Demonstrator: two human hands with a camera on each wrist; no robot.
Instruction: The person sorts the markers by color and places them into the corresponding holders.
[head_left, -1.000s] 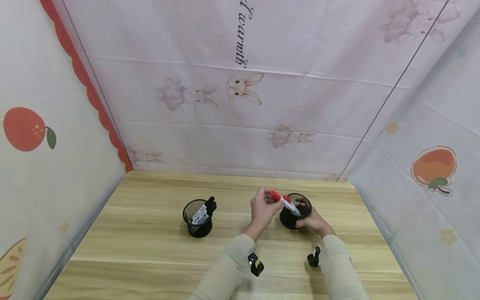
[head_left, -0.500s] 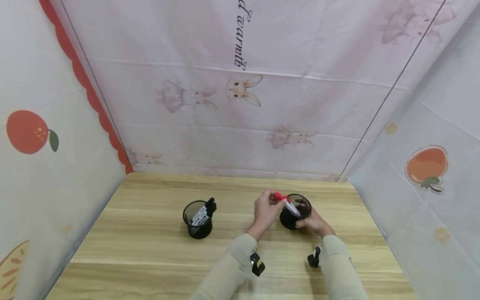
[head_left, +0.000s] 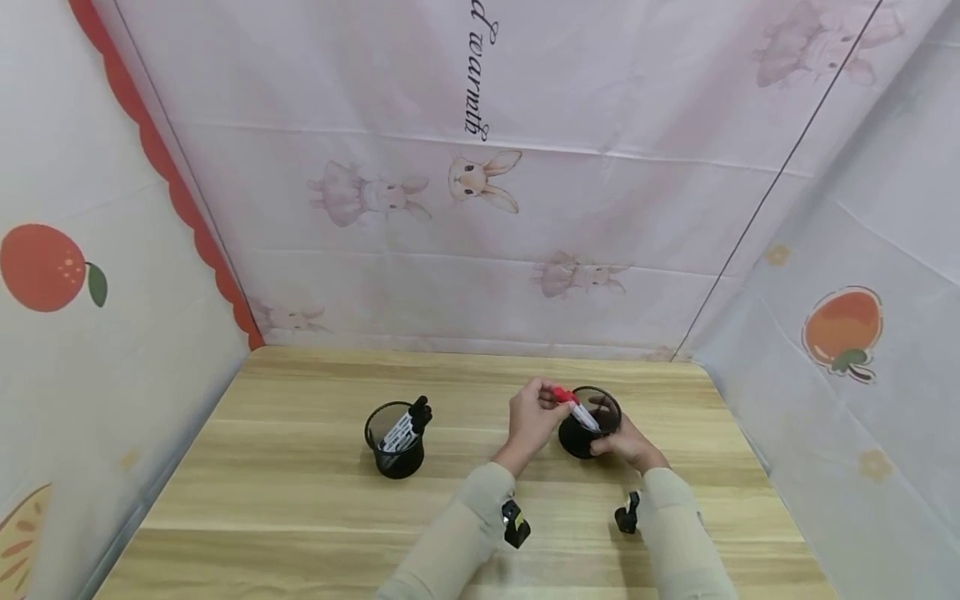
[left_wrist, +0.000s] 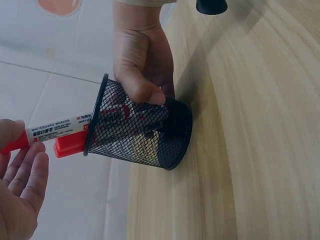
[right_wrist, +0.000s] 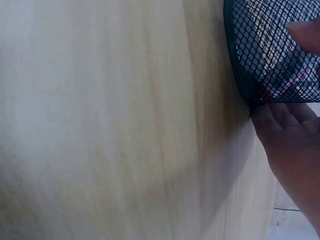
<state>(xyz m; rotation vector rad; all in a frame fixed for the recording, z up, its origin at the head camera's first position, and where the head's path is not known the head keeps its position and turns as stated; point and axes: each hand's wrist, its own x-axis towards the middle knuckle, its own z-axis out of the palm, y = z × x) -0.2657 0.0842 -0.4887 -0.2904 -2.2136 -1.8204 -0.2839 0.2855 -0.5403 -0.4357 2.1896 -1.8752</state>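
Note:
My left hand (head_left: pixel 531 421) pinches a red-capped whiteboard marker (left_wrist: pixel 57 128) near its cap, and the marker's lower part is inside a black mesh pen holder (left_wrist: pixel 140 127). Beside it in the same holder stands another marker, whose red cap (left_wrist: pixel 71 144) sticks out past the rim. My right hand (head_left: pixel 632 444) grips the holder's side, with the thumb on the near side and fingers behind. In the right wrist view, the holder's base edge and part of the right hand (right_wrist: pixel 295 142) show at the right. How deep the marker's tip reaches is hard to make out through the mesh.
A second black mesh pen holder (head_left: pixel 399 462) stands to the left, with several black-capped markers (head_left: pixel 405 427) leaning in it. Both holders are on a wooden table (head_left: pixel 285 517). A printed cloth wall (head_left: pixel 420 292) rises behind the table's back edge, with side cloths left and right.
My left hand has moved slightly right and down, and the marker it holds has slid deeper into the holder. The right hand keeps its grip in place.

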